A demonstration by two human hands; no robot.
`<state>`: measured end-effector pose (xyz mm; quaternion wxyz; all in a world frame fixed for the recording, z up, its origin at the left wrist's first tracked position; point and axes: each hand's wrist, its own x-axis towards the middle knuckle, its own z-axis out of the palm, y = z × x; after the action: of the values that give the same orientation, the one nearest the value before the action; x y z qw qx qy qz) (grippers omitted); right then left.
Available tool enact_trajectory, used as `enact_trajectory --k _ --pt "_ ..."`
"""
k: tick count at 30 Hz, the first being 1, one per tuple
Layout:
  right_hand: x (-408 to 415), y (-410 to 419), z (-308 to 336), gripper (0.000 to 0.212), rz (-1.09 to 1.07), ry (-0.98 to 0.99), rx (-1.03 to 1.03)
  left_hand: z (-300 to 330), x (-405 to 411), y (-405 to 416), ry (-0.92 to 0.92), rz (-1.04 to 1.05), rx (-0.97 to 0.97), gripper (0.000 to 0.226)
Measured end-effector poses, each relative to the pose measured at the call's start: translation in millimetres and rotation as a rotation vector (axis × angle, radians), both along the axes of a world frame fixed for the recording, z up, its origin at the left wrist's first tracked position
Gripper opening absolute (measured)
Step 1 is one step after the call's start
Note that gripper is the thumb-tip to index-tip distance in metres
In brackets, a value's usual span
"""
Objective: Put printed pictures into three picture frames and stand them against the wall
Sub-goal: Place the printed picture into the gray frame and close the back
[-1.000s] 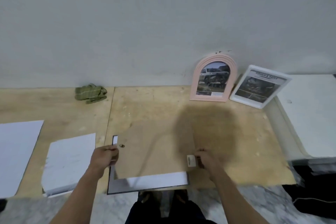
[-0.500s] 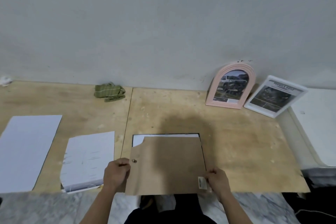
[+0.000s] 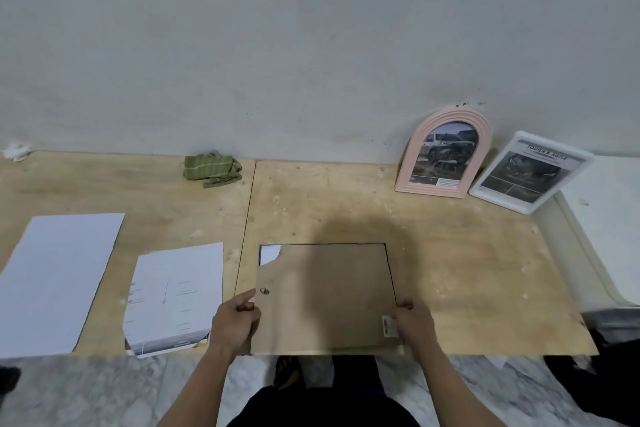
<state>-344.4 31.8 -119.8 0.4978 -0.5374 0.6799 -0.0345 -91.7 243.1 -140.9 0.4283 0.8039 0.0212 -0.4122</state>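
Makeshift workroom — plywood worktop (image 3: pixel 450 270), bare wall (image 3: pixel 311 45), marble floor (image 3: pixel 86 392)

hands: left (image 3: pixel 235 321), right (image 3: pixel 414 324) grip backing board (image 3: pixel 323 295) | on table (image 3: pixel 450 270)

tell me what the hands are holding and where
Both hold the brown backing board over the frame: the left hand grips its left edge near the hanger, the right hand its right edge by the sticker.

Left hand (image 3: pixel 235 321) fingers curled, right hand (image 3: pixel 415 324) fingers curled, forearms converging
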Motion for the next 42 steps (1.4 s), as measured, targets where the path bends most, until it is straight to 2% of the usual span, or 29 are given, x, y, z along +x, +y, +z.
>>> enact_trajectory --k 3,9,12,15,19,23,26,27,30,31,35,39,40,42 --pt "-8 -10 -19 0.024 -0.011 -0.049 0.101 -1 4 0 0.105 0.053 -0.023 0.031" --pt "-6 -15 -7 0.021 -0.043 -0.135 0.156 14 13 -5 0.218 -0.010 -0.028 0.020" --pt "-7 -15 0 0.021 -0.032 -0.233 0.208 14 17 -8 0.202 0.040 -0.004 0.015" --pt "-12 -16 7 0.028 0.048 -0.353 0.397 18 18 -15 0.177 0.082 0.017 0.015" --pt "-19 -18 5 0.042 0.128 -0.357 0.480 18 17 -21 0.117 0.091 0.027 0.015" --pt "-17 -17 9 0.045 0.092 -0.407 0.459 21 19 -24 0.065 0.127 -0.005 0.011" --pt "-14 -20 7 0.053 0.051 -0.421 0.427 23 22 -21 0.108 0.039 -0.041 0.010" --pt "-14 -20 8 0.051 0.044 -0.417 0.408 23 21 -19 0.167 -0.042 -0.056 0.019" --pt "-12 -22 10 0.040 0.075 -0.417 0.349 18 17 -14 0.313 -0.212 -0.077 0.068" --pt "-11 -22 11 0.037 0.074 -0.419 0.342 17 16 -15 0.310 -0.224 -0.078 0.073" --pt "-9 -19 7 0.034 0.079 -0.385 0.283 26 8 -22 0.246 -0.174 -0.072 0.068" --pt "-7 -13 0 0.043 0.183 -0.264 0.185 24 6 -22 0.221 -0.137 -0.056 0.065" --pt "-5 -10 1 0.047 0.246 -0.215 0.152 24 6 -21 0.215 -0.131 -0.056 0.063" --pt "-1 -5 -1 0.068 0.315 -0.149 0.106 25 4 -21 0.199 -0.144 -0.055 0.060"
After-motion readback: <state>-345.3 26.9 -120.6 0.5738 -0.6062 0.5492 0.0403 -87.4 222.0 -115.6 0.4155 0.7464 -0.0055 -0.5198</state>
